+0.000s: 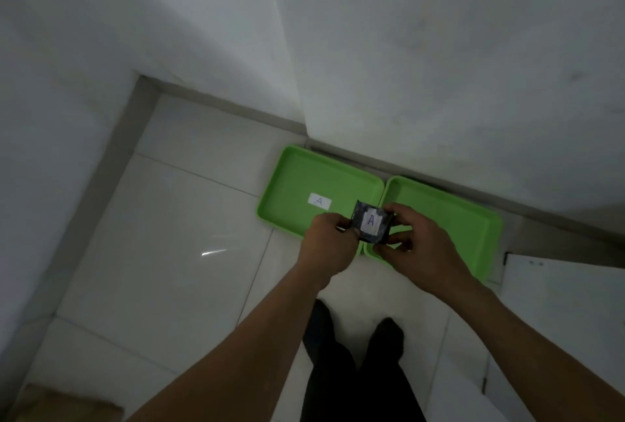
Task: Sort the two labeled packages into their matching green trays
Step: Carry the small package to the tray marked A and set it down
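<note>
Two green trays lie side by side on the white tiled floor against the wall. The left tray [291, 181] carries a white label marked A [319, 201]. The right tray [449, 215] shows no label; my right hand covers part of it. A small dark package with a white label marked A [372, 223] is held up above the gap between the trays. My left hand [329, 239] pinches its left edge and my right hand [412, 242] grips its right side. A second package is not visible.
White walls meet in a corner just behind the trays. My legs in dark trousers [358, 364] stand below the hands. A white panel [561, 293] lies at the right, and a brown cardboard piece [64, 404] sits at the bottom left corner.
</note>
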